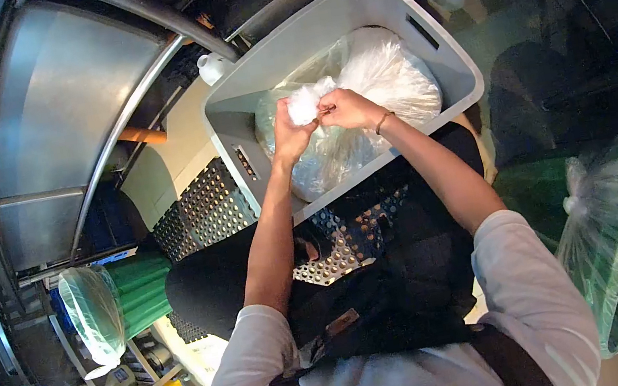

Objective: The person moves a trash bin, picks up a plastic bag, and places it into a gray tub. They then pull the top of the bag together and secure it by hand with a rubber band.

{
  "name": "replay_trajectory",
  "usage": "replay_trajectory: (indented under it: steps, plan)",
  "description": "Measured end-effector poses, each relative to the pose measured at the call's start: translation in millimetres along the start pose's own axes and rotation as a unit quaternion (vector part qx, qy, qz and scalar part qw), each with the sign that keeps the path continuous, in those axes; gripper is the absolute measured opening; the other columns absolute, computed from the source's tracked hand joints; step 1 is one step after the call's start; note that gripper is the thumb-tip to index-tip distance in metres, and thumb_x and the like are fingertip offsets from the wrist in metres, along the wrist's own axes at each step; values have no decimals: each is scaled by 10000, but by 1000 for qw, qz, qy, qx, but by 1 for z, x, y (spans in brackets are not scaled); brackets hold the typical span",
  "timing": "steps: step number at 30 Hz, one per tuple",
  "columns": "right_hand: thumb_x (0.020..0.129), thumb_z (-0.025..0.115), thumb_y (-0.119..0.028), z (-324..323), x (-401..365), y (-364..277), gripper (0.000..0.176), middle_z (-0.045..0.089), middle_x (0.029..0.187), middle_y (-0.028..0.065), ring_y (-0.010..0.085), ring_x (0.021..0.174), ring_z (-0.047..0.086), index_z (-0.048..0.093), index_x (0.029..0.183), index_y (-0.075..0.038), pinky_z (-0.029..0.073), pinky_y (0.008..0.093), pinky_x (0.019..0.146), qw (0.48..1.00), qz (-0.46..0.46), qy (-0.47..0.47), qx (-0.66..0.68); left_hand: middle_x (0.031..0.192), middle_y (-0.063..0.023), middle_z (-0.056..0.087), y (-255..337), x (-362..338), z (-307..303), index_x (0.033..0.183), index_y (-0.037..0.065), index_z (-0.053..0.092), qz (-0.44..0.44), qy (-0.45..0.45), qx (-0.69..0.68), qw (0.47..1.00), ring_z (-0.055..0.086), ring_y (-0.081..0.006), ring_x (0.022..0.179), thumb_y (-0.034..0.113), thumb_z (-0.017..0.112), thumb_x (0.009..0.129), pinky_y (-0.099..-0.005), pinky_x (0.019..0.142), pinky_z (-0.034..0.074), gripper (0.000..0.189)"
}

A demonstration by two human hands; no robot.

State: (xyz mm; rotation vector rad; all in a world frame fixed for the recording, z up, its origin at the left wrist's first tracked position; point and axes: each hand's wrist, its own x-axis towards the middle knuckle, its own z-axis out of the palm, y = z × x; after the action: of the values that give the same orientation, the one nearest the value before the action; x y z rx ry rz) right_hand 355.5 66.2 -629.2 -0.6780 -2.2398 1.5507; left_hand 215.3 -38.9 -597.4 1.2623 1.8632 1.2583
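At twelve o'clock, inside the grey rectangular plastic bin, we note the clear crinkled plastic bag. Left hand and right hand, fingers curled and close together, pinch its bunched white neck, which keeps the gathers tight.

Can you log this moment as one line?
left hand: clutching bag neck | right hand: clutching bag neck | bag: inside grey bin

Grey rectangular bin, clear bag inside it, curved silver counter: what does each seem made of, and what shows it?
Grey rectangular bin: likely moulded plastic, matt, with a cut handle slot. Clear bag: thin plastic film, glossy, crinkled, see-through. Curved silver counter: probably stainless steel, judging by its brushed sheen.
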Motion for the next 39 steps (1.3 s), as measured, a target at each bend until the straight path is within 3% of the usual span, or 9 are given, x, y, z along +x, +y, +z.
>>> replay_trajectory:
  steps: [2,4,13,18,22,29,35,37,39]
  plan:
    - [760,676,-123,1,2,3,146,649,713,74,114,678,580,651,842,-5,470,291,635,1000,2,-11,-6,1037,-79,623,3,-2,-3,1116,32,488,-21,-28,-15,999,596,-168,960,4,780,695,-307,848,480,513]
    - [711,686,-201,1,1,2,181,642,696,130,208,637,608,636,750,-32,468,336,607,1000,-3,1,-16,1039,-78,623,2,-3,-3,1122,31,488,-31,-30,-19,999,594,-167,962,5,780,694,-305,853,476,519]
    - [803,650,-155,5,-5,2,199,678,779,83,159,712,620,677,965,-43,487,309,688,993,-37,56,94,1085,-85,591,-19,6,-7,1153,22,472,-33,26,-55,998,556,-171,999,17,752,727,-311,872,458,510]
    - [808,642,-131,7,-1,12,174,650,742,69,135,718,586,670,942,-24,476,308,694,988,-33,20,146,1051,-99,595,-4,1,-2,1144,33,410,-55,37,3,998,570,-179,953,13,736,735,-312,831,476,523]
    - [779,635,-100,1,2,14,146,634,717,66,141,703,568,670,895,-18,471,312,690,996,-13,-47,69,1080,-97,578,-7,1,4,1157,45,442,-10,13,12,1000,556,-186,993,28,754,722,-318,854,466,535]
    - [793,638,-97,1,-1,7,121,652,740,55,109,716,579,633,847,11,467,296,675,999,-4,-33,35,989,-135,572,-14,1,8,1098,38,409,55,5,90,994,597,-244,936,9,750,646,-353,815,485,567]
    - [788,659,-119,5,2,5,153,675,776,115,153,727,615,632,845,21,487,311,682,999,15,-35,-32,987,-123,572,-15,-2,9,1083,38,444,99,32,100,990,598,-253,920,-2,737,651,-360,813,484,523]
    - [770,644,-199,16,11,22,202,678,840,175,301,792,662,682,893,-43,505,376,713,1000,-15,-3,7,978,-120,579,-9,-7,10,1083,40,452,104,36,83,990,600,-250,914,-9,730,654,-358,812,484,513]
    - [774,640,-199,13,10,23,191,676,827,173,303,779,661,682,880,-45,505,378,705,1000,-8,2,-8,970,-116,585,-7,-8,10,1083,41,461,109,42,64,991,603,-246,907,-16,724,657,-355,812,485,504]
